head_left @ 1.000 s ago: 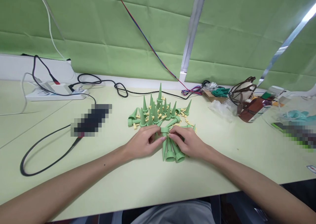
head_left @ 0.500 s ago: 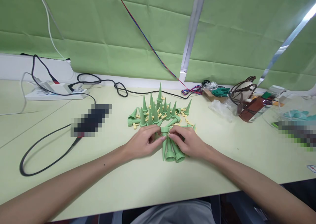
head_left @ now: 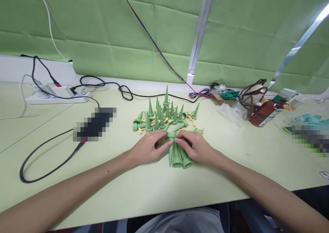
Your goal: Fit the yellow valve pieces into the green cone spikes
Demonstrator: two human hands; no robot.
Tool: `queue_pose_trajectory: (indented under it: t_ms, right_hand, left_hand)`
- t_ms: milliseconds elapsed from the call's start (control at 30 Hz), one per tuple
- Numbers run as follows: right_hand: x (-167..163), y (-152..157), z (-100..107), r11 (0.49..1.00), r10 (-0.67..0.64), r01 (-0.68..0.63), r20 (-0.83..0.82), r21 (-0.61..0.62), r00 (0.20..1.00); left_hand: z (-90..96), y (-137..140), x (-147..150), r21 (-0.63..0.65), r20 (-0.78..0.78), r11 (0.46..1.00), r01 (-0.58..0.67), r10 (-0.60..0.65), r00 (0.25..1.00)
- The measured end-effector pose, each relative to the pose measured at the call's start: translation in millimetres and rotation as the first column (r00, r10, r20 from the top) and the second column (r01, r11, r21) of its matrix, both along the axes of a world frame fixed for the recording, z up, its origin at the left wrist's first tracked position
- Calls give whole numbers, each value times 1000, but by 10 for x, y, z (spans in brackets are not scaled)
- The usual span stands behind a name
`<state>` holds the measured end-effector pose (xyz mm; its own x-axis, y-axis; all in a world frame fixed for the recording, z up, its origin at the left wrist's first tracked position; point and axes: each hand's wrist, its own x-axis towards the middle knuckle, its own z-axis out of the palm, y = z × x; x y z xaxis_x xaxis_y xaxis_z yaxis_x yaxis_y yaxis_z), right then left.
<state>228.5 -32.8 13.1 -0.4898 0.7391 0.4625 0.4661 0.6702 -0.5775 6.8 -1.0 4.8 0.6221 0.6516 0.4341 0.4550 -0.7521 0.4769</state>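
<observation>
My left hand [head_left: 151,145] is closed around a green plastic watering spike [head_left: 171,157], its wide cap up and its point down. Thumb and fingertips of my right hand [head_left: 196,146] are pinched against the spike's side, just below the cap; whatever they hold is hidden. Two more green spikes [head_left: 177,161] lie under my right hand, open ends toward me. Beyond my hands, several green spikes [head_left: 148,123] stand on their caps and others lie down. Small yellow valve pieces [head_left: 196,126] are scattered among them.
At the left are a blurred dark device [head_left: 94,125] on a black cable and a white power strip [head_left: 56,97]. A brown bottle [head_left: 266,113], glasses [head_left: 253,92], plastic wrap [head_left: 232,114] and a blurred phone-like item [head_left: 311,140] sit at the right. The table's front edge runs before me.
</observation>
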Motion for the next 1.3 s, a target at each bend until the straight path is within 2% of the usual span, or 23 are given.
queue_pose_trajectory:
  t_ms: [1300]
  right_hand:
    - [-7, 7, -7, 1000, -17, 17, 22, -1, 1000]
  left_hand:
    - [15, -9, 5, 5, -19, 1000, 4, -3, 1000]
